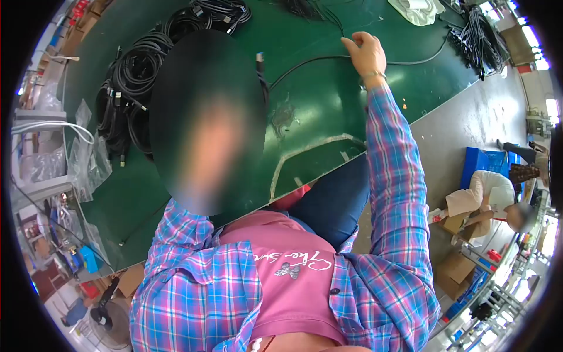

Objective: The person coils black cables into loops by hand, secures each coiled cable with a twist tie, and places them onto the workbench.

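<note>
My right hand (368,56) is stretched out over the green table (328,117), with its thumb and fingers curled together on a thin black cable (311,59). The cable runs left from the hand in a curve and leads out on its right side. A blue-tipped plug (260,57) stands out at the edge of a blurred oval. That oval covers my left hand (217,141), so neither its fingers nor anything in them can be made out. Coiled black cables (141,61) lie nearest to it on the left.
A bundle of black cables (478,41) hangs at the table's right corner, near a white cloth bag (417,9). Clear plastic bags (88,158) lie along the left edge. On the right, a person (484,202) bends beside blue crates (487,161) and cardboard boxes (457,273).
</note>
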{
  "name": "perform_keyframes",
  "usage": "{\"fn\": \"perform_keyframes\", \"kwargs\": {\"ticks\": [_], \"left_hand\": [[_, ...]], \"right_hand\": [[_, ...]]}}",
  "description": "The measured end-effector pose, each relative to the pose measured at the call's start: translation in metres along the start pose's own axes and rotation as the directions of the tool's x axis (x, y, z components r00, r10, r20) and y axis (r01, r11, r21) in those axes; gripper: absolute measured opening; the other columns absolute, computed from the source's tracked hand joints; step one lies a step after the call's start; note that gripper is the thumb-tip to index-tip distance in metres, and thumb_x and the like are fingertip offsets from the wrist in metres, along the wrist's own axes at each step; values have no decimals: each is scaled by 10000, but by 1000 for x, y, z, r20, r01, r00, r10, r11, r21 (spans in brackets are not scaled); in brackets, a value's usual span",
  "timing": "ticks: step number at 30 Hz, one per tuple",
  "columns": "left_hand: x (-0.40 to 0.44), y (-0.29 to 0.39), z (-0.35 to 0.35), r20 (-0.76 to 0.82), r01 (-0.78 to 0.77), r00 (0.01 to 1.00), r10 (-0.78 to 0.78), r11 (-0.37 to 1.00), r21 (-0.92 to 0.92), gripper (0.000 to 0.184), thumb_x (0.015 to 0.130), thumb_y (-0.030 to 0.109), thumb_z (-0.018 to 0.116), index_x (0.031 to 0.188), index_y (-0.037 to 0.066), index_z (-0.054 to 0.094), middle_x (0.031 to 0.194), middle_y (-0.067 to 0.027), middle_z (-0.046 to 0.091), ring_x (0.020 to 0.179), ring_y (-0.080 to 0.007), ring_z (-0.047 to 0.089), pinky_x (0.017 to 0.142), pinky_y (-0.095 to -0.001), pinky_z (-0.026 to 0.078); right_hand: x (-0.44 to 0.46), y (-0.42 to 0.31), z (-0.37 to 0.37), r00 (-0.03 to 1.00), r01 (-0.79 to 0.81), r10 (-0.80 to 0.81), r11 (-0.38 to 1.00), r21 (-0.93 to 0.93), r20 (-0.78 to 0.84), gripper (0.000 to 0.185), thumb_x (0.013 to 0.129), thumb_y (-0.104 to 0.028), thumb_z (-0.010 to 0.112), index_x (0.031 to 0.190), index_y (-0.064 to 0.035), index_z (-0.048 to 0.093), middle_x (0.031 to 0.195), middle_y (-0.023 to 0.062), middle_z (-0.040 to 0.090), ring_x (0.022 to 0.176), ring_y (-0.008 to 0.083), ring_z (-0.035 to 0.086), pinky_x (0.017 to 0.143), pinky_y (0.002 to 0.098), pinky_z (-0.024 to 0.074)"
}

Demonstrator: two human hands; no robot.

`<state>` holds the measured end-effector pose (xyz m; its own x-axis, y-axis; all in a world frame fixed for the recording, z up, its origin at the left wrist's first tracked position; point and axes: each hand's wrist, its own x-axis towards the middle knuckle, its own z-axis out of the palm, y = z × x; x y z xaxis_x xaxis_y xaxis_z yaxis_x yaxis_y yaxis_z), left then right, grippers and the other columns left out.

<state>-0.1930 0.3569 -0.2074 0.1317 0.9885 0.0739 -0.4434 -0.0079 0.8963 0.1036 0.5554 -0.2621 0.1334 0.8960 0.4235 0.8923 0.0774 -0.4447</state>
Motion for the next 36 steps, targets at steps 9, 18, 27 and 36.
{"fn": "perform_keyframes", "kwargs": {"ticks": [9,18,27,36], "left_hand": [[23,-12,-64,4,-78,997,78,997,20,390,993,414,371,825,77,475,644,37,333,688,-126,376,799,-344,374],[8,-12,-45,-32,-76,996,80,992,103,343,996,352,404,872,52,516,666,32,370,702,-124,390,815,-335,390],[-9,-48,62,145,-163,981,127,948,272,316,986,289,467,896,9,584,684,29,433,644,-62,380,594,-219,328],[-12,-106,120,407,-263,913,-35,712,651,229,953,184,450,859,23,583,634,23,441,587,-67,404,526,-239,323]], "right_hand": [[39,-20,57,974,-77,139,946,-315,181,223,859,-300,591,949,-103,642,1020,139,626,929,329,623,786,422,504],[-16,0,11,998,25,-11,977,212,-68,167,830,-208,616,902,-66,663,748,150,656,735,313,642,687,373,498],[-201,-8,-124,964,-225,82,753,618,252,113,819,-88,640,849,20,659,644,19,584,596,48,512,541,217,419],[-226,14,-127,991,120,-136,806,579,-17,61,779,-100,612,801,-52,642,753,136,602,701,314,598,616,362,485]]}}
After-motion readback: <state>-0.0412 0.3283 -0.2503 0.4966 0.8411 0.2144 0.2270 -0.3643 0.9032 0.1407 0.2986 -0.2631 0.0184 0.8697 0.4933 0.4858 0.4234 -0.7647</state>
